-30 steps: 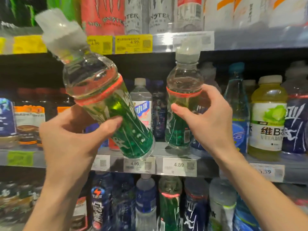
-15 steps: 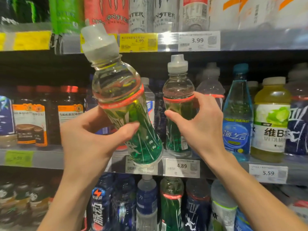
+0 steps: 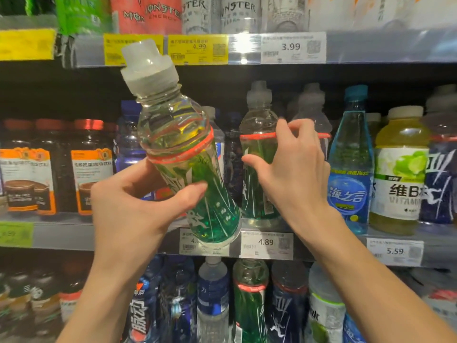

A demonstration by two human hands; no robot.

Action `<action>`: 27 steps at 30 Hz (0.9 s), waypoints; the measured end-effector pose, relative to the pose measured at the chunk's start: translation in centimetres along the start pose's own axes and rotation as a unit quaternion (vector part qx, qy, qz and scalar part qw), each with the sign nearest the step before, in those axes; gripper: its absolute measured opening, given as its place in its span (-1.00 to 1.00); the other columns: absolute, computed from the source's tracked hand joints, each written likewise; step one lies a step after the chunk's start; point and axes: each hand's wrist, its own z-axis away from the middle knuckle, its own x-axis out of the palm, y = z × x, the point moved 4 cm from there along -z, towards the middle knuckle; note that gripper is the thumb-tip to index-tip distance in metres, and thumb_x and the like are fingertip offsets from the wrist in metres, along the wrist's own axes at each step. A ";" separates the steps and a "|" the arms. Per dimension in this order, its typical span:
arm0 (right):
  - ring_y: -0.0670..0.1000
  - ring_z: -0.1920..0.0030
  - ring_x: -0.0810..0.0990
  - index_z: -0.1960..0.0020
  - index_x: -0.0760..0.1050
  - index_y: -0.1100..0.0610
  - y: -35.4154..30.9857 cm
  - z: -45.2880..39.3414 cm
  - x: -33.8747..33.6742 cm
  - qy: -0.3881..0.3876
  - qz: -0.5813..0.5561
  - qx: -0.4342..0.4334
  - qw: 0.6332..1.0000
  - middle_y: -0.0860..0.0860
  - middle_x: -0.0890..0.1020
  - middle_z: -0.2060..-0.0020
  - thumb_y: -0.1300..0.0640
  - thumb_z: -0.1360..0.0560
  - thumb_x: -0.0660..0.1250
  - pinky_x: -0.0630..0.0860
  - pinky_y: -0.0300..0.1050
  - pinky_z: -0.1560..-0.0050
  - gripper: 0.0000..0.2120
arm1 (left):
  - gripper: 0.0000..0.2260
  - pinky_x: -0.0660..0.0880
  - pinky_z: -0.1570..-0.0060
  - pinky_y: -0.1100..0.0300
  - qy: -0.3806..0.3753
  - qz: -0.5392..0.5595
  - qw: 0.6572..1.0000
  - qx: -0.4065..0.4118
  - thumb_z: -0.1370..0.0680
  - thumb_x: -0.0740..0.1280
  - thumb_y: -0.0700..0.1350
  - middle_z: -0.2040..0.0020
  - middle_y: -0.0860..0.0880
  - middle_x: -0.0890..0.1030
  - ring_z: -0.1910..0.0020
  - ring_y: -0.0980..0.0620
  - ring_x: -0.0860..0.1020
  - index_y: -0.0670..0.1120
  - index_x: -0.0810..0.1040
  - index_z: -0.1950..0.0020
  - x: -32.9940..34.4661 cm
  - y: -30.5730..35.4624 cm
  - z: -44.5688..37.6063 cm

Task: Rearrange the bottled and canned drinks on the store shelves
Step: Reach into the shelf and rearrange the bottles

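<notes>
My left hand [image 3: 128, 209] grips a green sports-drink bottle [image 3: 178, 144] with a white cap and a red band, tilted with its cap to the upper left, in front of the middle shelf [image 3: 61, 235]. A second green bottle [image 3: 258, 125] of the same kind stands upright on that shelf above the 4.89 price tag [image 3: 266, 245]. My right hand [image 3: 291, 174] is around its label, thumb across the front and curled fingers at its right side near the red band.
A blue bottle [image 3: 351, 169] and a yellow vitamin drink [image 3: 398, 174] stand to the right, and dark jars [image 3: 91, 167] to the left. Monster cans [image 3: 158, 13] fill the top shelf. More bottles [image 3: 249, 303] crowd the shelf below.
My left hand has brought the tilted bottle to the right, closer to the standing one. The bottle in my right hand has gone further back onto the shelf.
</notes>
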 end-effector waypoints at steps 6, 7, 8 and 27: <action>0.22 -0.04 0.58 -0.57 0.22 0.19 0.1 0.5 0.2 -0.003 -0.006 0.007 1.000 0.13 0.46 -0.22 -0.11 -0.52 0.45 0.45 0.05 0.11 -0.22 | -0.72 0.60 0.15 0.29 0.000 0.008 1.000 -0.020 -0.24 0.58 0.05 0.12 0.12 0.75 0.16 0.15 0.70 0.11 0.75 0.07 0.0 -0.2 0.5; 0.23 -0.04 0.59 -0.58 0.21 0.19 0.1 0.8 0.2 0.003 -0.021 0.005 1.000 0.14 0.47 -0.23 -0.08 -0.52 0.46 0.48 0.06 0.09 -0.23 | -0.73 0.59 0.15 0.29 0.000 0.006 1.000 -0.023 -0.24 0.61 0.03 0.12 0.11 0.75 0.16 0.15 0.70 0.09 0.75 0.08 0.0 -0.2 0.6; 0.24 -0.04 0.59 -0.56 0.24 0.19 0.1 1.0 0.2 0.008 -0.036 0.003 0.999 0.15 0.47 -0.25 -0.05 -0.52 0.46 0.50 0.08 0.08 -0.26 | -0.71 0.59 0.15 0.29 0.000 0.006 1.000 -0.027 -0.24 0.65 0.00 0.12 0.11 0.75 0.16 0.15 0.70 0.06 0.75 0.08 0.0 -0.1 0.7; -0.15 0.11 0.45 -0.25 0.56 0.21 4.6 3.0 -2.1 0.104 -0.180 -0.049 0.977 0.12 0.59 -0.09 0.29 -0.45 0.45 0.39 -0.36 0.10 -0.63 | -0.78 0.63 0.10 0.25 0.002 -0.005 0.999 -0.054 -0.24 0.55 -0.07 0.15 0.06 0.75 0.14 0.06 0.72 0.06 0.75 0.13 0.9 1.4 4.4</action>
